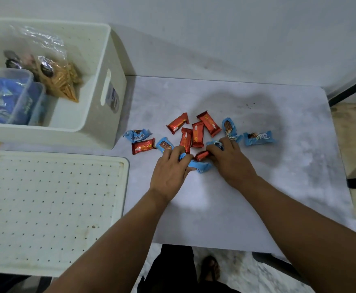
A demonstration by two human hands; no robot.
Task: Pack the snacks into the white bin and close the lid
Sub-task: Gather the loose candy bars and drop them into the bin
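Note:
Several small snack packs in red wrappers (197, 134) and blue wrappers (258, 138) lie scattered mid-table. My left hand (169, 172) grips a blue pack (200, 166) at the pile's near edge. Beside it, my right hand (231, 163) has its fingers closed over a red pack (202, 155) and a blue one. The open white bin (109, 60) stands at the back left, holding a clear bag of biscuits (65, 81) and clear tubs with blue packs (5, 96). Its white perforated lid (52, 208) lies flat in front of the bin.
The white table (257, 208) ends at the right and near edges. A white wall rises behind it. Below the near edge I see the floor and a person's foot (210, 269). A dark bar (350, 89) runs past the right corner.

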